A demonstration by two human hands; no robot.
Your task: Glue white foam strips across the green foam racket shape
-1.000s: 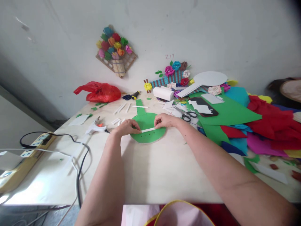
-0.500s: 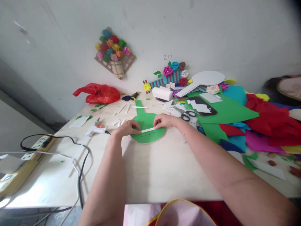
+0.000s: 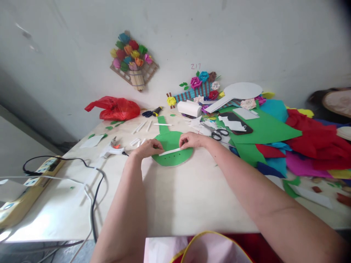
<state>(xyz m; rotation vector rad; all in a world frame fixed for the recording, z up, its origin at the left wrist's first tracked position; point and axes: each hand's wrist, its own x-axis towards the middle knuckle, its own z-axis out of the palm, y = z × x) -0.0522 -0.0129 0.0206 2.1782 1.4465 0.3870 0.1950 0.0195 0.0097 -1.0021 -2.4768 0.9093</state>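
A green paper-covered board [image 3: 175, 159], round with a straight neck [image 3: 163, 126], lies flat on the table. A row of several dark dots runs across its lower half. Just above the dots is a narrow white paper strip [image 3: 170, 151], lying slantwise across the round part. My right hand [image 3: 190, 140] pinches the strip's right end. At its left end, my left hand [image 3: 149, 148] has curled fingers against the strip's upper edge, and the strip's tip shows below them. Several short white paper rolls [image 3: 135, 141] lie beside my left hand.
A white glue gun [image 3: 111, 150] sits at left, near cables and a yellow power strip [image 3: 33, 186]. Black-handled scissors [image 3: 219, 134], paper scraps and green sheets [image 3: 265, 128] lie at right. Behind are a red plastic bag [image 3: 117, 109] and pliers [image 3: 153, 112].
The fingers of my left hand have shifted up slightly, uncovering the strip's left tip. My right hand and the green board have hardly moved.
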